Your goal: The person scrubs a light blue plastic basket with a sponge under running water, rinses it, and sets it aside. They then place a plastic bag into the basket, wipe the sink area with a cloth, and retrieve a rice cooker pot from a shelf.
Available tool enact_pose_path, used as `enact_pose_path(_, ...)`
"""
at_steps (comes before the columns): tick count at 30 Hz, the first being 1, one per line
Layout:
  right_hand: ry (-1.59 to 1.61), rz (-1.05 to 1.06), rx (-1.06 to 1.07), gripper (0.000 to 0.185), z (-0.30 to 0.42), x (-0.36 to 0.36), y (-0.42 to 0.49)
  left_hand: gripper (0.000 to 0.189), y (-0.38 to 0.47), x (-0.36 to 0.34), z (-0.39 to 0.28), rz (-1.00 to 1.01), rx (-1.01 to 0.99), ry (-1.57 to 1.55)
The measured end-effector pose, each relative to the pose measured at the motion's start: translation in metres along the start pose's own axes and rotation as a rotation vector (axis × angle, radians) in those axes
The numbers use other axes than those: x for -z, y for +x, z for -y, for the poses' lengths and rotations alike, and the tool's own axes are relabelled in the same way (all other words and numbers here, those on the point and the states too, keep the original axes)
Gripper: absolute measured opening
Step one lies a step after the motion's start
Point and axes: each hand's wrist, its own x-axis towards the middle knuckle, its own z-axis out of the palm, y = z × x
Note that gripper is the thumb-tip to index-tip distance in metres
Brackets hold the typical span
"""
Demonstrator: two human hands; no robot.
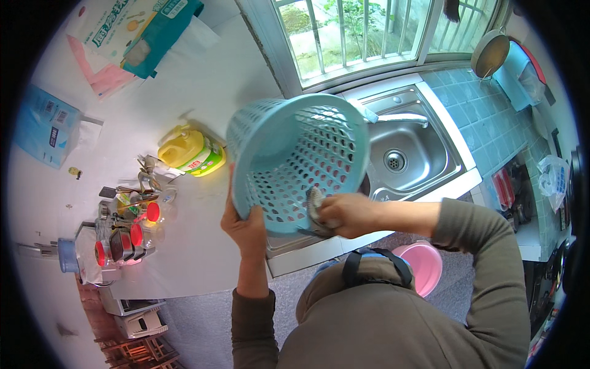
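Observation:
A light blue-green plastic basket [276,138] with rows of round holes is held up in front of me, its mouth tilted towards me. My left hand [244,226] grips its rim on the near left side, with the thumb over the edge. In my right hand [345,214] is a bunched greyish cloth [315,203], pressed at the near right rim; part of it reaches into the basket. The fingers hide much of the cloth. Behind the basket is a stainless steel sink [428,161], partly covered by it.
A faucet [401,119] reaches over the sink. On the left counter stand a yellow detergent jug [191,150] and several red-lidded jars [137,234]. A pink bucket [421,267] sits on the floor by my body. The barred window [355,37] is beyond the sink.

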Motion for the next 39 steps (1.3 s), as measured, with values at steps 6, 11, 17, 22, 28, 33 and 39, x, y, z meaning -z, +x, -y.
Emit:
enact_pose_path(6,0.882,-0.617,-0.511,0.032,-0.063,0.07,-0.066,0.052,0.018,0.022,-0.014,-0.259,0.109,-0.448)
enact_pose_path(11,1.626,-0.961,-0.121,0.047,-0.052,0.107,-0.022,0.063,0.024,0.012,-0.02,-0.345,0.467,-0.663)
enact_pose_path(17,0.638,-1.2,0.015,0.033,-0.076,0.127,0.042,0.065,0.014,-0.015,-0.035,-0.19,0.521,-0.814)
enact_pose_path(22,1.306,-0.979,-0.288,0.03,-0.095,0.111,0.038,0.065,0.007,0.003,-0.02,-0.171,0.535,-0.916)
enact_pose_path(28,1.311,-0.99,-0.116,0.028,-0.073,0.063,0.041,0.058,-0.009,0.033,0.02,-0.212,0.56,-1.088)
enact_pose_path(33,1.183,-0.981,-0.15,0.032,-0.087,0.024,0.041,0.053,-0.025,0.022,0.037,-0.256,0.427,-0.608)
enact_pose_path(39,1.412,-0.743,-0.217,0.031,-0.088,0.023,0.029,0.041,-0.053,0.003,0.029,-0.286,0.327,-0.567)
